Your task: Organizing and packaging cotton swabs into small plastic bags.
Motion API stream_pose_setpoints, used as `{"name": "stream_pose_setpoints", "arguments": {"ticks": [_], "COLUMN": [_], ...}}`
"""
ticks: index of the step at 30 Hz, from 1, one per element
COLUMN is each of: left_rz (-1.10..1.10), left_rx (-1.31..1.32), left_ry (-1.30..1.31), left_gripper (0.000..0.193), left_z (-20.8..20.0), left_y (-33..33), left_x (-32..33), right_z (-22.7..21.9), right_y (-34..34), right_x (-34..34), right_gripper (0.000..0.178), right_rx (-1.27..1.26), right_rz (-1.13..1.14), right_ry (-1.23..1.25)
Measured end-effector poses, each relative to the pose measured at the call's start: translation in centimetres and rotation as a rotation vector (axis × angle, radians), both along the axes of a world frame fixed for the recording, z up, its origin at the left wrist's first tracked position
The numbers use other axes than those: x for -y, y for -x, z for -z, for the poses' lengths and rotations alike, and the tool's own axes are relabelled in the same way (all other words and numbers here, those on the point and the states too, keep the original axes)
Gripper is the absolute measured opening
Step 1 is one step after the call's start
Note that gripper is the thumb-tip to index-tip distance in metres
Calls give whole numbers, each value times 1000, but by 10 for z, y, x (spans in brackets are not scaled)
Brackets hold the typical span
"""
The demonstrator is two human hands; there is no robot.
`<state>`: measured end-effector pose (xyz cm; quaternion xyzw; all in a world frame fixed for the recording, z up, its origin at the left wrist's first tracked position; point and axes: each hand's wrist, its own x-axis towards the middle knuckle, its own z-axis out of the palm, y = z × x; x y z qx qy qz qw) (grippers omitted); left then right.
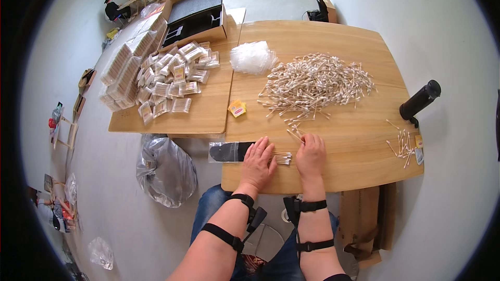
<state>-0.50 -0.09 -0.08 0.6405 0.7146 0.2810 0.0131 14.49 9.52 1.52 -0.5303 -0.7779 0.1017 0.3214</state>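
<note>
My left hand (258,161) lies flat, fingers stretched, over a row of cotton swabs (281,158) near the table's front edge. Under and beside its fingers is a flat black strip (225,152) with a rounded end, partly inside a clear plastic bag. Just to the right, my right hand (311,152) is closed in a pinch with a cotton swab (295,135) sticking out toward the far left. Beyond it spreads a big heap of loose cotton swabs (317,84). A few small yellow cards (237,108) rest left of the heap.
Clear plastic bags (253,57) are stacked at the back. Filled swab packs (174,75) pile up on the left table, beside an open cardboard box (198,13). At the right edge stand a black bottle (420,100) and scattered swabs (402,144). A person (115,10) sits far left.
</note>
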Motion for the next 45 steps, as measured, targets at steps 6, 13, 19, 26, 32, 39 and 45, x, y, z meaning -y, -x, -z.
{"name": "stream_pose_setpoints", "arguments": {"ticks": [6,13,19,26,32,39,45], "left_rz": [10,-6,-3,20,43,45,21], "left_rx": [-21,-37,-13,17,-9,28,44], "left_ry": [-3,38,44,10,43,23,42], "left_gripper": [40,41,40,39,41,40,42], "left_z": [-1,-5,-7,-8,-8,-7,-10], "left_y": [1,0,0,1,3,-1,3], "left_x": [0,0,2,1,-1,-1,1], "right_z": [-5,0,-4,-3,-9,1,-5], "right_y": [-6,-14,-12,-11,-7,-14,-11], "right_x": [-4,-14,-12,-11,-7,-10,-5], "right_gripper": [10,8,5,10,10,11,10], "right_rx": [-130,-238,-172,-147,-72,-53,-23], "right_rz": [-73,-180,-185,-183,-148,-84,-60], "right_ry": [92,142,151,120,96,116,98]}}
